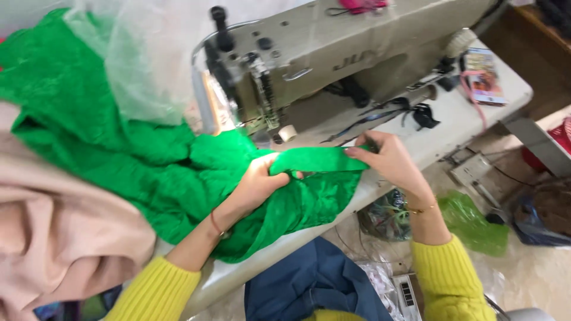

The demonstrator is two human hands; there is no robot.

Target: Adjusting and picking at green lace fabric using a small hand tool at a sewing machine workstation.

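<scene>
Sewing table [476, 98]: green strip [318, 159] runs left-right between hands, left hand [259, 183] fisted on one end, right hand [389, 159] pinching the other.

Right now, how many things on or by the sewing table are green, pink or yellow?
Green: 2, the cloth held by the left hand and right hand, and a bag
Pink: 1, a cloth
Yellow: 2, sleeves
Total: 5

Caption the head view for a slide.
Both hands, left and right, stretch a green fabric strip before a sewing machine.
</scene>
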